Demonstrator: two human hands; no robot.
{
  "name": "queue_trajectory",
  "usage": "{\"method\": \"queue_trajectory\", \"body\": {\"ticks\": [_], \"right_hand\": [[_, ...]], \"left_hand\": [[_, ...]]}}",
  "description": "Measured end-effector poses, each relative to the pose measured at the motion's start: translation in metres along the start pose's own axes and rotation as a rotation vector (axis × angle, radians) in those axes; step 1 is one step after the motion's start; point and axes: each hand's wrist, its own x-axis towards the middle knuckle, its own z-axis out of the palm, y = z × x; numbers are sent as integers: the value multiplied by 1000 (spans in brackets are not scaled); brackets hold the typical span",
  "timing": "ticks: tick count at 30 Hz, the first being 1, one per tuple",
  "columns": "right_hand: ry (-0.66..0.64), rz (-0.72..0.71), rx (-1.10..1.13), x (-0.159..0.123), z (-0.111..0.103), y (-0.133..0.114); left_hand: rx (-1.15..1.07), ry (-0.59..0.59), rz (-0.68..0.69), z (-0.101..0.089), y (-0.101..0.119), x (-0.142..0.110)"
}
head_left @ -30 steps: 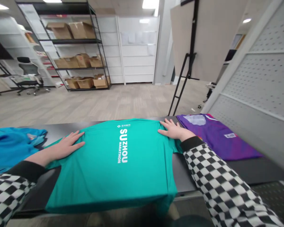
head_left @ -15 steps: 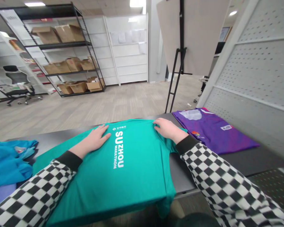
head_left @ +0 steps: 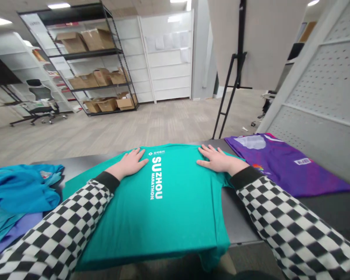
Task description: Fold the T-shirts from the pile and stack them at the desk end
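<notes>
Your teal SUZHOU MARATHON T-shirt [head_left: 160,206] lies flat mid-worktop [head_left: 245,219], its near hem draping over the edge. Left grip [head_left: 128,163] and right grip [head_left: 218,161] are both spread open, palms down on the shirt's shoulders. Purple jersey [head_left: 286,163] sits at 2 o'clock, crumpled blue cloth [head_left: 20,194] at 9 o'clock.

Head-worn view, facing forward and down, close above the table [head_left: 323,212], left hand [head_left: 128,164] and right hand [head_left: 218,161]

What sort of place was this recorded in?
Probably a stock room or warehouse-style office: a black metal shelving rack holds cardboard boxes, and a green Suzhou Marathon T-shirt lies spread on a long dark table.
</notes>
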Motion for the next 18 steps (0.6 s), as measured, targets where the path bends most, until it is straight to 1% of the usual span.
{"method": "queue_trajectory", "body": {"ticks": [2, 4, 5, 6, 7, 9, 11, 13, 15, 16, 17, 18], "right_hand": [[41, 5, -28, 0, 2, 1], [136, -18, -64, 0, 7, 3], [190, -42, -68, 2, 11, 5], [235, -61, -57, 6, 16, 7], [267, -80, -39, 10, 21, 11], [259, -94, -14, 23, 33, 18], [205, -79, -21, 33, 43, 22], [152, -62, -48, 35, 47, 20], [118, -54, -68, 28, 43, 12], [108, -63, -64, 23, 38, 7], [111, -48, -58, 19, 32, 2], [116, -52, -41, 15, 26, -1]], "left_hand": [[-26, 59, -7, -6, 10, -4], [-64, 171, -20, -7, 20, -11], [-83, 194, 3, -6, 25, -14], [-101, 190, 26, -4, 29, -16], [-113, 145, 53, -2, 31, -17], [-113, 96, 74, 3, 32, -15], [-115, 81, 83, 6, 30, -12], [-120, 77, 84, 6, 29, -12], [-122, 80, 77, 3, 32, -14], [-115, 100, 80, 0, 34, -15], [-104, 139, 88, -3, 35, -17], [-81, 216, 110, -6, 36, -18]]}}
